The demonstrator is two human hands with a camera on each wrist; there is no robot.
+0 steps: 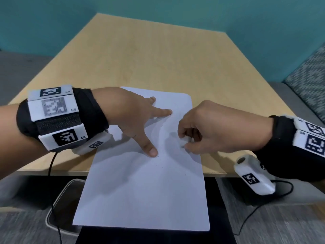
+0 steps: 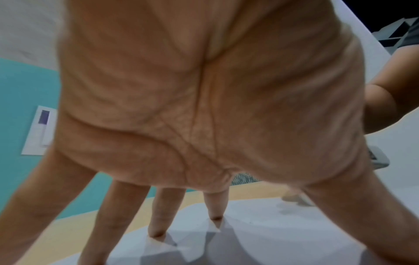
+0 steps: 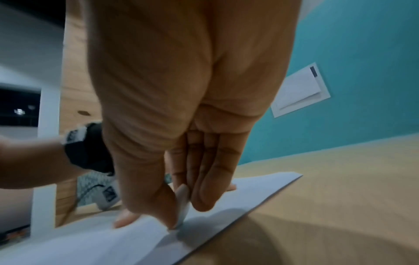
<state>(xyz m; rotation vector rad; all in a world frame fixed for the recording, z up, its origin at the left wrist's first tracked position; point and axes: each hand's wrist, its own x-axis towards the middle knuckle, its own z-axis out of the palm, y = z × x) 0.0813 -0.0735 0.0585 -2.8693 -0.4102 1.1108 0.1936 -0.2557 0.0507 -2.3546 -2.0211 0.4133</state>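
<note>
A white sheet of paper (image 1: 144,191) lies on the wooden table (image 1: 158,59), and its near part overhangs the front edge. My left hand (image 1: 159,132) is spread on the sheet's upper left, with straight fingers (image 2: 215,217) pressing down on the paper (image 2: 272,233). My right hand (image 1: 184,140) is just to the right, fingers curled, pinching a small white eraser-like piece (image 1: 184,138). In the right wrist view that piece (image 3: 182,202) sits between thumb and fingers, its tip touching the paper (image 3: 226,215). Faint marks show on the sheet near the hands.
A teal wall stands behind the table, with a white wall plate (image 3: 299,89) on it. A patterned cushion (image 1: 309,76) sits at the right. A grey-rimmed object (image 1: 65,199) lies on the floor under the table's front edge. Wrist-camera cables (image 1: 246,221) hang below both arms.
</note>
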